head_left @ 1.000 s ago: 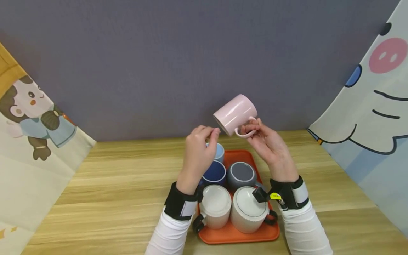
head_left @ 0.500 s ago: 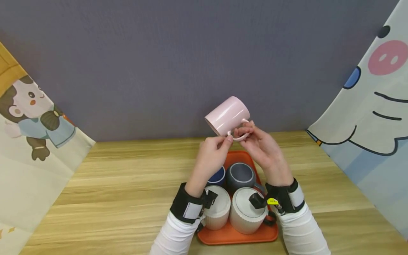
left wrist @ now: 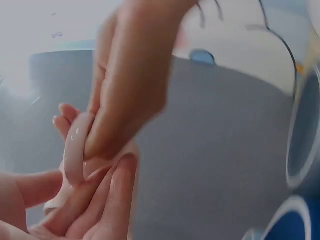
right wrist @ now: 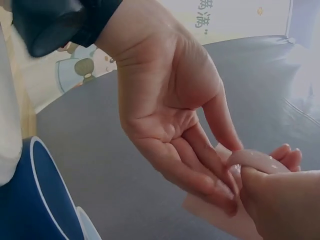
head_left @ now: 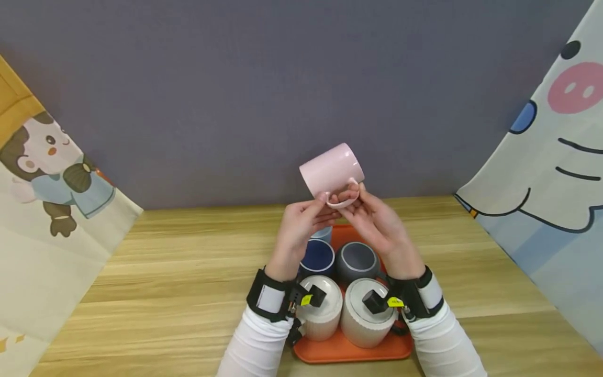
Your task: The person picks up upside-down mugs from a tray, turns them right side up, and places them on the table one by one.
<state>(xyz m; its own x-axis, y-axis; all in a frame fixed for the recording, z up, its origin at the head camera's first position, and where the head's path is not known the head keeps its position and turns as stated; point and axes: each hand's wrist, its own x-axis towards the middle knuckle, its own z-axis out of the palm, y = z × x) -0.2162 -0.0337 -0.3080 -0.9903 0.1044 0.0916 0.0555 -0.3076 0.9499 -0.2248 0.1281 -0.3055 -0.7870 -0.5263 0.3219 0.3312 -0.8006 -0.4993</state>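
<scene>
Raised between two bare hands, a glossy pale pink cylindrical ceramic mug point(head_left: 332, 170) tilts on its side, seen against a dark grey backdrop point(head_left: 235, 104) just above the far edge of a light wood-grain table point(head_left: 188, 288). The right hand point(head_left: 381, 225) grasps the mug's looped pink handle point(left wrist: 75, 150), while the left hand point(head_left: 299, 225) pinches near the other end of the loop, its fingers against the mug's body. Below, a rounded orange-red tray point(head_left: 330, 353) carries five more vessels. Two ribbed off-white mugs point(head_left: 365, 335) stand side by side toward its near edge. Beyond them sit a navy-blue mug point(head_left: 317, 255) on the left and a dark grey mug point(head_left: 358, 256) on the right. A light blue mug point(head_left: 322, 234), partly hidden by the left hand, occupies the tray's far left corner. Black wrist straps point(head_left: 256, 288) cross white sleeves point(head_left: 256, 345).
</scene>
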